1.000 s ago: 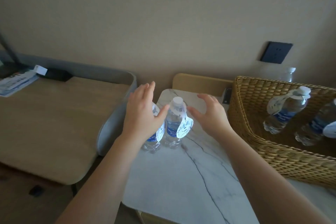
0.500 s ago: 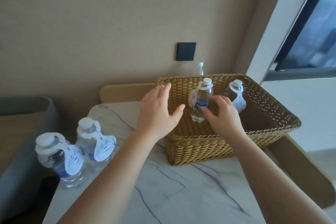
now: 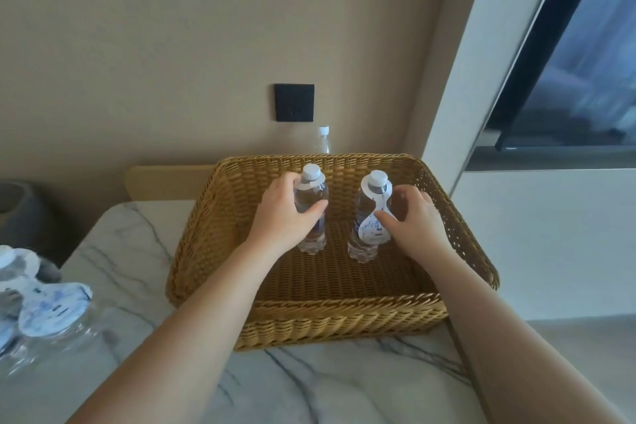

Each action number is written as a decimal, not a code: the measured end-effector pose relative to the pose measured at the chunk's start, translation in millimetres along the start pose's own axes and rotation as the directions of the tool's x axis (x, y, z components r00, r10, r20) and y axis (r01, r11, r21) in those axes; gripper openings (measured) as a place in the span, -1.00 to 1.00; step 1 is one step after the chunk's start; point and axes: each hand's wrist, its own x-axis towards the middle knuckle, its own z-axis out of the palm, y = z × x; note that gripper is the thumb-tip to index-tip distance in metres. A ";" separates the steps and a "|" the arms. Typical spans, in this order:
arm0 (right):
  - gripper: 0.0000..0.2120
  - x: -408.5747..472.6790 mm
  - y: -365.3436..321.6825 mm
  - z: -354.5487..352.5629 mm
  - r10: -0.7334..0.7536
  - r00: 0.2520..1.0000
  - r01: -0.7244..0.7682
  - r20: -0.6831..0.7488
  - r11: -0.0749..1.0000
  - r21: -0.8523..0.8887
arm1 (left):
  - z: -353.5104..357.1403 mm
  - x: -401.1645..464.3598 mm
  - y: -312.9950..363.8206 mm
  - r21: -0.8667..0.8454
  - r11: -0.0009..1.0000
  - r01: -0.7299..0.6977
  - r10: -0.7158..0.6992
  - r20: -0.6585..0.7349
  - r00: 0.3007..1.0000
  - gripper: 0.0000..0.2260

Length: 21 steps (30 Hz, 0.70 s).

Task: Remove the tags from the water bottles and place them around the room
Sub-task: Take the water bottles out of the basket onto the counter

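Two clear water bottles stand upright inside a wicker basket (image 3: 344, 318) on a marble table (image 3: 309, 389). My left hand (image 3: 287, 218) wraps around the left bottle (image 3: 310, 197), which has a white tag collar at its neck. My right hand (image 3: 414, 222) closes on the right bottle (image 3: 364, 205), thumb pressed on its hanging white tag (image 3: 373, 234) and fingers behind the bottle. Two more tagged bottles (image 3: 44, 313) stand blurred at the table's left edge.
Another bottle (image 3: 322, 139) stands behind the basket by the wall, under a black wall socket (image 3: 294, 102). A wooden chair back (image 3: 165, 182) and a grey seat (image 3: 20, 213) lie to the left. A window (image 3: 568, 62) is on the right.
The view swung right from the two bottles on the table to the basket. Both hands reached in; the left took the left bottle and the right shifted from that bottle to the right one.
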 end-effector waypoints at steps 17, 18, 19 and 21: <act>-0.14 68.6 10.6 44.2 0.182 0.961 -0.213 0.207 0.967 0.139 | 34.2 78.1 -45.9 -0.056 0.976 0.212 -0.185 0.311 0.932 -0.24; -0.18 69.0 11.0 45.1 0.176 0.965 -0.203 0.196 0.971 0.126 | 34.9 78.0 -46.0 -0.051 0.978 0.202 -0.178 0.300 0.937 -0.26; -0.21 69.1 11.1 45.8 0.167 0.969 -0.190 0.184 0.974 0.119 | 35.9 77.4 -45.7 -0.049 0.980 0.194 -0.172 0.285 0.943 -0.29; -0.26 68.4 10.1 46.3 0.151 0.976 -0.171 0.157 0.978 0.122 | 37.1 75.1 -44.2 -0.050 0.981 0.189 -0.171 0.254 0.952 -0.33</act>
